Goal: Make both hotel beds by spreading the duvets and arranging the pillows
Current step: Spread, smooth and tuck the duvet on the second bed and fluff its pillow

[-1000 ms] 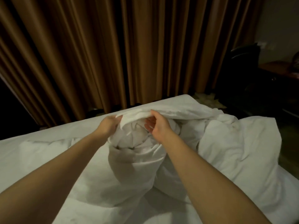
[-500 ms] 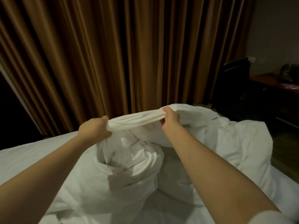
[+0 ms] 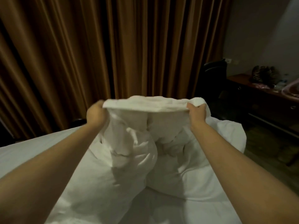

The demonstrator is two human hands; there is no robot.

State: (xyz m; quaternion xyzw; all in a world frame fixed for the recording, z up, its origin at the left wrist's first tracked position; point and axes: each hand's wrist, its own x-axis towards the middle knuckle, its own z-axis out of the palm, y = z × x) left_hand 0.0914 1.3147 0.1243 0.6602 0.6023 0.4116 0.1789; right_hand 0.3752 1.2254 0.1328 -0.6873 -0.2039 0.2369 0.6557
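head view: the duvet (image 3: 134,159) sits as a crumpled white heap in the middle of the bed, on the flat sheet (image 3: 32,152), with more of it spilling toward the right side. one hem (image 3: 145,105) is lifted clear above the heap and pulled taut between the two hands. the left hand (image 3: 96,114) is blurred, but its fingers look curled round the left end of the hem. the right hand (image 3: 196,113) has fingers and thumb clamped on the right end.

the stretched hem runs side to side across the view, roughly parallel to the brown curtain (image 3: 113,46) behind. both arms reach out about equally far, so neither hand is plainly nearer.

what the next move turns on, as i judge it: the bulk of the duvet hangs below the fingers and lies back toward the person, bunched in two lobes under the hem. spreading it likely calls for carrying this hem up and away from the heap, so the folds unroll beneath it. a dark desk (image 3: 258,96) stands well apart on the right.
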